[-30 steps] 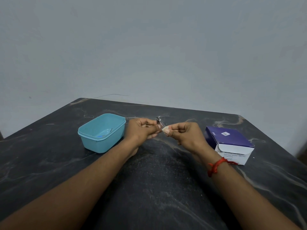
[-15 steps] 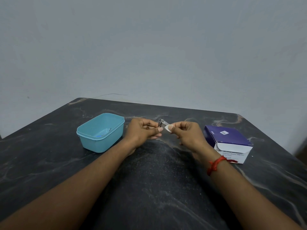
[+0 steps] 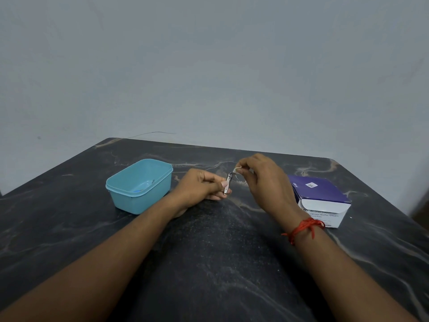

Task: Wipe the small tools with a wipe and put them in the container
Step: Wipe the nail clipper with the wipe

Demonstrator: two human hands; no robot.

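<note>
My left hand (image 3: 199, 187) pinches a small metal nail clipper (image 3: 228, 183) by its lower end and holds it nearly upright above the dark marble table (image 3: 209, 263). My right hand (image 3: 262, 180) pinches a small white wipe (image 3: 237, 169) at the clipper's top end. To the left stands the open light-blue plastic container (image 3: 139, 185), with a small item lying inside it that is too small to tell apart.
A purple and white box of alcohol swabs (image 3: 321, 201) sits to the right of my right hand, its lid flap raised. A red thread is tied round my right wrist (image 3: 301, 228). A grey wall rises behind the table's far edge.
The clipper has turned from lying sideways to nearly upright in my left hand. My right hand with the wipe has risen to the clipper's top end.
</note>
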